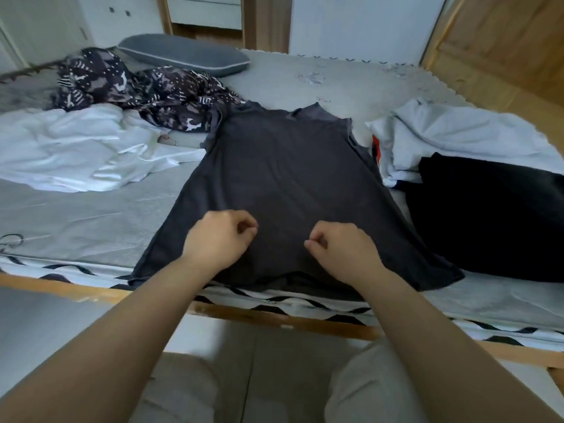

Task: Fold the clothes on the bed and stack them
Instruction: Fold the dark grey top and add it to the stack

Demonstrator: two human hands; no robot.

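Note:
A dark grey T-shirt (283,178) lies spread flat on the bed, collar away from me and hem at the near edge. My left hand (221,238) and my right hand (341,248) hover side by side over the shirt's lower middle. Both have curled fingers, with thumb close to forefinger, and I see no fabric between them. A crumpled white garment (82,151) lies to the left. A patterned dark garment (146,87) is bunched behind it. To the right lie a white garment (457,138) and a black cloth (488,215).
The bed has a grey sheet (76,221) and a wooden frame (274,322) along the near edge. A grey pillow (186,54) lies at the head. A wooden door (503,47) stands at the back right. My knees are below the bed edge.

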